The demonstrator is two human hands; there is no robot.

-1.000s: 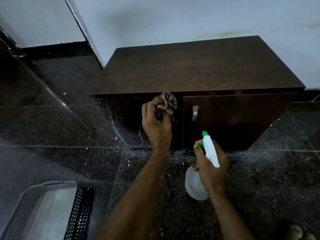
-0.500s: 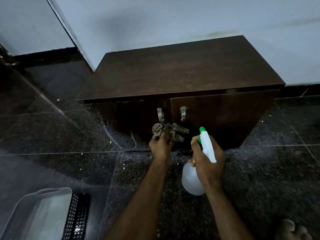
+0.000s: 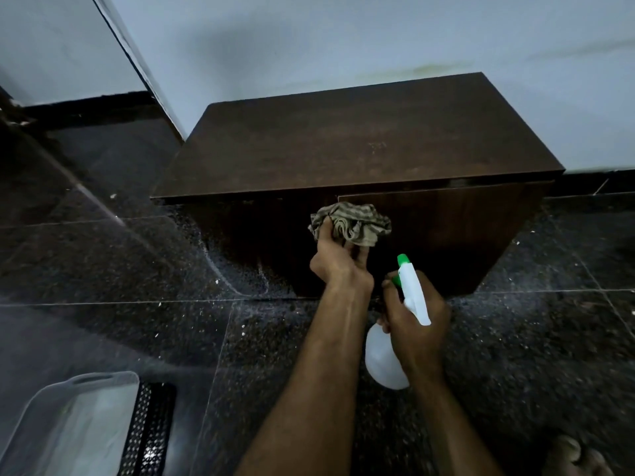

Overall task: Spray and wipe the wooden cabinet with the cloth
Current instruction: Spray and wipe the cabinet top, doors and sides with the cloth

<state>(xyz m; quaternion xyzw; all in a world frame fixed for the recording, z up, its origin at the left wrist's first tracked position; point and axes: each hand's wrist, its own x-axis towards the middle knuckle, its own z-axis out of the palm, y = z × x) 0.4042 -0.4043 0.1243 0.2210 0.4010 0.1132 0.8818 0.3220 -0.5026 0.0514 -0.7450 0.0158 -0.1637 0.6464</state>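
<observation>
A crumpled striped cloth [image 3: 350, 224] is gripped by the curled fingers of the left hand [image 3: 338, 261] and pressed against the upper front of the dark wooden cabinet [image 3: 357, 146], just below its top edge. A white spray bottle [image 3: 400, 321] is clasped by the right hand [image 3: 417, 321], held near the cabinet's lower front. Dark tiled floor [image 3: 137, 269] is seen around the base.

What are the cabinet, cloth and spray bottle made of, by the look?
Cabinet: dark brown wood or wood-look laminate; faint grain, glossy front edge. Which of the two, cannot tell.
Cloth: soft woven fabric, beige with darker stripes; bunches in folds in the left hand.
Spray bottle: translucent white plastic, white head, green nozzle; held in the right hand.
</observation>
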